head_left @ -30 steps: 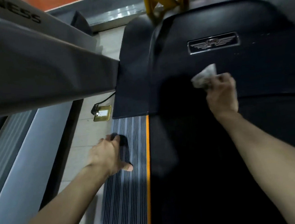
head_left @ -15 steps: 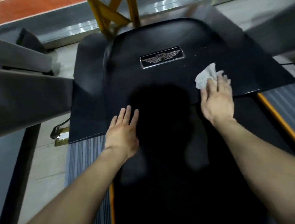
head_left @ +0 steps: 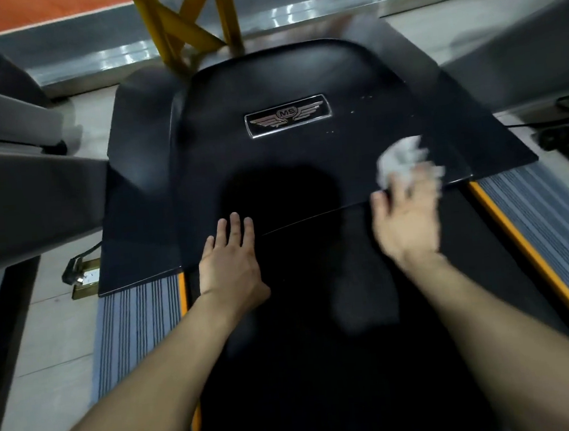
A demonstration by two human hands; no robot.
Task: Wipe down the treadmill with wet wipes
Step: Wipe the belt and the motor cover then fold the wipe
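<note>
Black plastic filled the head view: the treadmill's motor cover [head_left: 306,165], with a silver winged badge [head_left: 288,115] near its middle, sloped down to the dark belt [head_left: 322,349]. The white wet wipe [head_left: 398,160] lay bunched on the cover's right side, near its lower edge, below and to the right of the badge. The right hand [head_left: 407,218] pressed on it with fingers stretched out and thumb spread wide, flat over the wipe rather than curled round it as far as the blur allowed. Half a second earlier that hand had been sharp; now it and the wipe were smeared with motion, in much the same area of the cover. The left hand [head_left: 231,257] rested flat, fingers straight and close together, fingertips on the seam between belt and cover, as 0.5 s before; 1 s before it had been out on the grey ribbed side rail [head_left: 138,331]. An orange stripe [head_left: 528,262] edged the belt on the right, and a yellow frame [head_left: 187,21] stood beyond the cover.
</note>
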